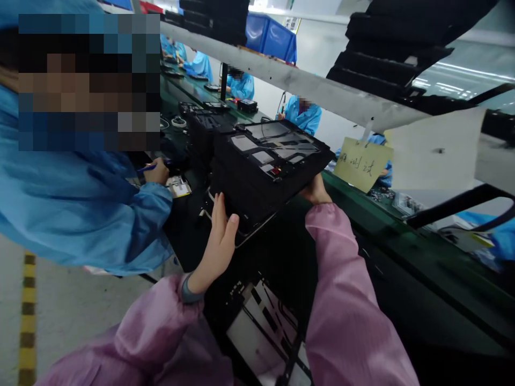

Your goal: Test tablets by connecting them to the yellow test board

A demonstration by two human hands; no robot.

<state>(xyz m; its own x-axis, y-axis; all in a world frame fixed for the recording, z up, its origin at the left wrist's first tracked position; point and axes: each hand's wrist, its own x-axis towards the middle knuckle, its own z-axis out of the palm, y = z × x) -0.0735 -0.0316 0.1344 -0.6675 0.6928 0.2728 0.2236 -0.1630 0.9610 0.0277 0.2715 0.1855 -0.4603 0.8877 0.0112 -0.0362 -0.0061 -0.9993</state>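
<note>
A tall stack of black pads sits on the dark bench, with a flat opened device lying on top. That device shows silver panels, black strips and a small red part. My left hand is open, its fingers straight and laid along the near left side of the stack. At the right side of the stack is my right hand, touching its edge; its fingers are hidden behind the pads. Closer to me, a second flat device with pale panels and black strips lies on the bench.
To my left a co-worker in a blue smock holds a pen beside a small white-and-yellow part. More black stacks stand behind. A shelf rail crosses above, with a yellow handwritten note hanging from it.
</note>
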